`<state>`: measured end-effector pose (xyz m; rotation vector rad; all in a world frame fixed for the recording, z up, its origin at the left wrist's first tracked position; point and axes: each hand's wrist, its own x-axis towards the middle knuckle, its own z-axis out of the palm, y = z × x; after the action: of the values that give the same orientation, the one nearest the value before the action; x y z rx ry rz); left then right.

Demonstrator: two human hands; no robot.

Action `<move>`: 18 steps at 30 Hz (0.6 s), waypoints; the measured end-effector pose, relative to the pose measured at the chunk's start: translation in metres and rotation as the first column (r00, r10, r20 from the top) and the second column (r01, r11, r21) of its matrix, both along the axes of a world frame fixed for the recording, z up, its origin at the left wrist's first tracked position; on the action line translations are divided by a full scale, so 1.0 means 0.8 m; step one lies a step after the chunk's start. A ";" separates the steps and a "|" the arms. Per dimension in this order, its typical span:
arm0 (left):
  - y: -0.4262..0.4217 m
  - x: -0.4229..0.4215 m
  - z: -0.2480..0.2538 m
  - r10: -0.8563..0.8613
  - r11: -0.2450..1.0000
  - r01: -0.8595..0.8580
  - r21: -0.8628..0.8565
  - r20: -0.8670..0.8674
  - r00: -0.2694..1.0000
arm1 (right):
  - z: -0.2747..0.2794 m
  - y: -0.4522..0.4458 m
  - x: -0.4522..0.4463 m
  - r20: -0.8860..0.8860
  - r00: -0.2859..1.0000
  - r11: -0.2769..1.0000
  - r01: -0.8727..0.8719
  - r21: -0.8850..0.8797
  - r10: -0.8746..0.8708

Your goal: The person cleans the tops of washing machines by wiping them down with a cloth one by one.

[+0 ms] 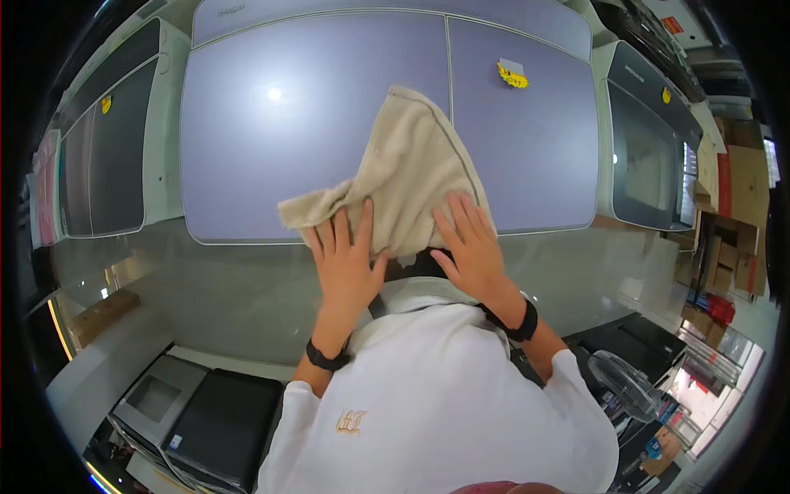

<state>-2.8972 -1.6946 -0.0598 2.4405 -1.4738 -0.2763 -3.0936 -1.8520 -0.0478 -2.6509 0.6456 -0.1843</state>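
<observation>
A beige cloth with a dark stripe near its edge lies bunched on the glossy lavender top of a wide appliance. Its near edge hangs toward my body. My left hand rests on the cloth's left lower part, fingers stretched out and spread. On the lower right of the same cloth my right hand lies flat with its fingers extended. Both palms face down, and black bands circle both wrists.
A yellow tag is stuck on the lavender top's right panel. Dark-topped appliances stand left and right. Behind me are a black-topped machine and a fan. Cardboard boxes are stacked at far right.
</observation>
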 end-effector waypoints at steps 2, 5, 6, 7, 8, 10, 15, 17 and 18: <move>0.004 -0.013 -0.001 -0.003 0.999 0.004 0.054 -0.020 1.000 | -0.002 -0.007 -0.028 -0.029 0.999 1.000 0.013 -0.008 -0.013; -0.026 -0.012 0.008 -0.010 0.997 0.014 0.071 -0.048 0.999 | -0.004 -0.037 -0.049 -0.045 0.994 0.993 0.097 -0.060 -0.100; -0.037 -0.013 0.012 -0.038 0.996 0.044 0.077 -0.070 0.997 | -0.002 -0.048 -0.052 -0.052 0.990 0.988 0.129 -0.080 -0.133; -0.042 -0.015 0.016 -0.064 0.993 0.073 0.097 -0.097 0.993 | 0.000 -0.056 -0.050 -0.029 0.989 0.986 0.143 -0.083 -0.146; -0.058 -0.018 0.017 -0.081 0.991 0.093 0.096 -0.121 0.989 | 0.001 -0.071 -0.043 -0.006 0.988 0.985 0.153 -0.085 -0.154; -0.089 -0.023 0.013 -0.124 0.990 0.127 0.062 -0.061 0.990 | 0.002 -0.094 -0.031 0.031 0.987 0.983 0.161 -0.085 -0.159; -0.114 -0.049 0.002 -0.106 0.994 0.106 0.010 0.045 0.993 | -0.006 -0.099 -0.055 0.076 0.987 0.982 0.152 -0.114 -0.144; -0.103 -0.055 -0.003 -0.122 0.992 0.124 -0.036 0.057 0.991 | -0.003 -0.108 -0.083 0.022 0.989 0.985 0.149 -0.085 -0.147; -0.110 -0.062 0.002 -0.130 0.991 0.131 -0.004 0.078 0.988 | -0.002 -0.109 -0.099 -0.007 0.989 0.987 0.147 -0.065 -0.148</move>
<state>-2.9468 -1.7826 -0.0586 2.3767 -1.6677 -0.2027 -3.1724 -1.9393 -0.0498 -2.6672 0.8537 -0.2352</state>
